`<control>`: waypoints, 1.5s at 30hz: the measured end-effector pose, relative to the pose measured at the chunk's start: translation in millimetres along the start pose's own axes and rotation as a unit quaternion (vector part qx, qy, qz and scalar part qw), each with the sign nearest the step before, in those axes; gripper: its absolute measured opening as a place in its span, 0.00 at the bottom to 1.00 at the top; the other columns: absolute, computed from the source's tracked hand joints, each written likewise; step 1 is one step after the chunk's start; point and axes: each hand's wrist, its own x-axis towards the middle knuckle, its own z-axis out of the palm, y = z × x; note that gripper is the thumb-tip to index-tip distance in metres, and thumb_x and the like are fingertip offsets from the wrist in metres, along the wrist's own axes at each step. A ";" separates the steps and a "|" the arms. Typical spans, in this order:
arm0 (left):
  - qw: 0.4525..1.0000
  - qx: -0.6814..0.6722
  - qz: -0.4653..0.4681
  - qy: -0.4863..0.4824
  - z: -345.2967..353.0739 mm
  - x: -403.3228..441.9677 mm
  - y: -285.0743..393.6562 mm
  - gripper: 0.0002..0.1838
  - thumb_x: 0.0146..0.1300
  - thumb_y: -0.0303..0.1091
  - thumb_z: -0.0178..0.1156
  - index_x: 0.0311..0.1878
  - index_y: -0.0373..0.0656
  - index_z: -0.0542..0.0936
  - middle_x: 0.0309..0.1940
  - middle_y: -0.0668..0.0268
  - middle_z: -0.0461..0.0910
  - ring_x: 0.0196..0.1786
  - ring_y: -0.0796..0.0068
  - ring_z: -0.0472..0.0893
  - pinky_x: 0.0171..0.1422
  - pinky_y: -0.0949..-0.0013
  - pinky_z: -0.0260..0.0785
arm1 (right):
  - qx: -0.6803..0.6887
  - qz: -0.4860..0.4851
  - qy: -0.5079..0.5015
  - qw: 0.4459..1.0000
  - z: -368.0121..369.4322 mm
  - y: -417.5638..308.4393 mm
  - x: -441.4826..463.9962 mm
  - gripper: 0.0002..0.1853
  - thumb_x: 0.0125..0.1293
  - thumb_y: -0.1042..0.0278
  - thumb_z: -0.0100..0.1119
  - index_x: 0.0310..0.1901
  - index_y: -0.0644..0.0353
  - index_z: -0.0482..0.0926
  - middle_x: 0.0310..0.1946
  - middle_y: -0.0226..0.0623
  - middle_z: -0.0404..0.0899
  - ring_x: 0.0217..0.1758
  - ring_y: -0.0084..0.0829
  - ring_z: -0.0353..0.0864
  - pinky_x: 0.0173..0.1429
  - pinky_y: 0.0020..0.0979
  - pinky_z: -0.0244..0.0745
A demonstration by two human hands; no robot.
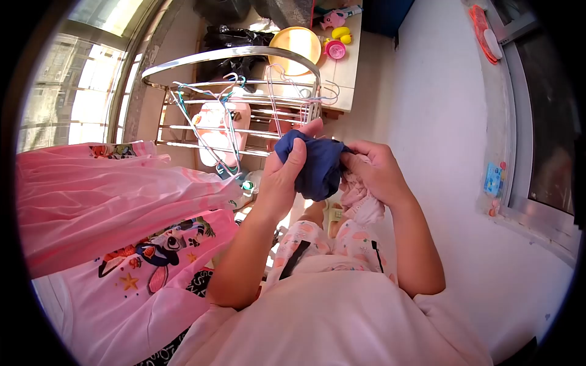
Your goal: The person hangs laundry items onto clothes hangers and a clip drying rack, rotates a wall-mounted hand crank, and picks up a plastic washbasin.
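A bunched dark blue cloth (317, 166) is held up between both hands in front of my body. My left hand (282, 180) grips its left side, thumb on top. At its right edge my right hand (377, 171) pinches the cloth with thumb and fingers. A crumpled pale pink cloth (362, 198) hangs beneath my right hand, also in its grasp. Just beyond the hands stands a metal rack (235, 56) with several thin hangers (229, 116) on its bars.
Pink clothes (122, 195) hang at the left, close to my left forearm. Behind the rack, a tiled ledge (348, 76) bears a yellow basin (295, 50), a pink cup (334, 49) and black plastic bags (235, 38). A white wall (436, 152) and a window frame (540, 210) border the right.
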 end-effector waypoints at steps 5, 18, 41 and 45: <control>0.970 0.240 -0.002 0.044 -8.0 63.7 30.3 0.15 0.64 0.39 0.61 0.40 0.32 0.79 0.29 0.70 0.79 0.31 0.85 0.73 0.35 0.79 0.68 | 0.180 -0.055 0.165 0.968 -47.8 -42.6 34.8 0.09 0.60 0.72 0.62 0.41 0.67 0.80 0.29 0.30 0.79 0.29 0.16 0.74 0.34 0.18 0.68; 0.855 0.498 0.131 0.060 59.4 136.4 28.7 0.14 0.48 0.26 0.70 0.29 0.38 0.70 0.22 0.64 0.74 0.25 0.74 0.73 0.34 0.72 0.67 | 0.487 -0.148 0.148 0.848 -207.1 -75.3 90.7 0.15 0.63 0.69 0.53 0.51 0.55 0.68 0.20 0.36 0.71 0.22 0.32 0.78 0.22 0.38 0.79; 0.821 0.550 -0.006 0.154 -12.8 158.0 -28.8 0.08 0.55 0.35 0.62 0.33 0.41 0.80 0.27 0.58 0.81 0.33 0.57 0.81 0.38 0.60 0.72 | 0.428 -0.035 -0.176 0.886 -139.1 -141.3 120.6 0.37 0.55 0.67 0.59 0.63 0.74 0.56 0.58 0.60 0.66 0.59 0.51 0.72 0.66 0.44 0.67; 0.742 0.641 -0.037 0.191 -60.7 146.6 -88.8 0.15 0.56 0.38 0.61 0.43 0.39 0.76 0.34 0.54 0.78 0.38 0.52 0.80 0.43 0.54 0.71 | 0.515 0.055 -0.212 0.829 -106.0 -129.3 128.6 0.35 0.52 0.70 0.57 0.61 0.75 0.60 0.55 0.60 0.69 0.57 0.49 0.74 0.66 0.43 0.68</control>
